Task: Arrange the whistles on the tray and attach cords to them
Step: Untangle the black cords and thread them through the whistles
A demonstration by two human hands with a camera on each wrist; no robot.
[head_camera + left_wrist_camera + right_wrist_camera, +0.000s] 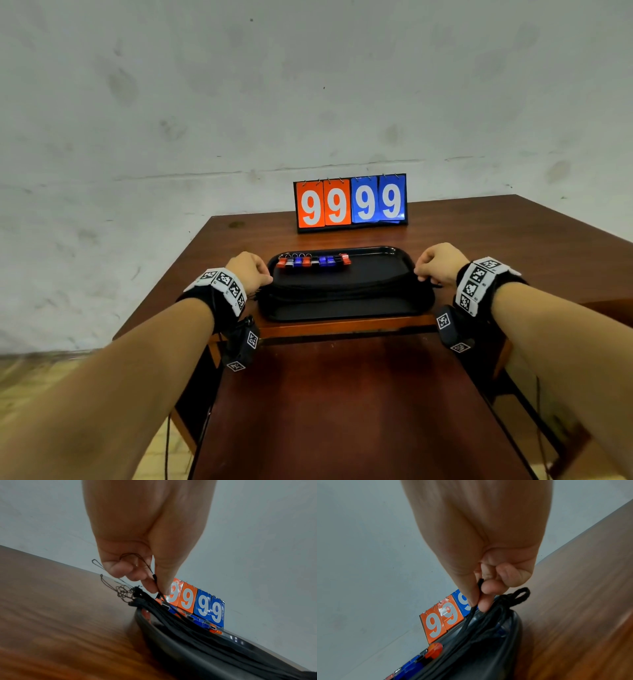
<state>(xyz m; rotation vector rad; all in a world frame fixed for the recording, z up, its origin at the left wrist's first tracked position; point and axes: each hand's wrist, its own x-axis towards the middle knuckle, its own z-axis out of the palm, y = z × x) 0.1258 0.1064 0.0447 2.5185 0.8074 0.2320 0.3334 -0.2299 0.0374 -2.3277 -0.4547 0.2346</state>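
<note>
— At the tray's (407, 255) two short edges?

— The left hand (137, 547) pinches a thin cord end (155, 577) over the left edge; the right hand (488, 561) pinches a thick cord loop (480, 584) over the right edge.

— The whistles (313, 261)?

— Rowed along the far edge, left of centre. The cords (342, 286) stretch across the middle; bare tray lies along the near edge, and the table (479, 233) is open on either side.

— Behind?

— A scoreboard (351, 202) reading 9999.

Whistles (313, 261): about eight, exact count unclear. Tray (383, 251): one. Scoreboard (351, 202): one. Cords (339, 289): uncountable bundle.
</note>
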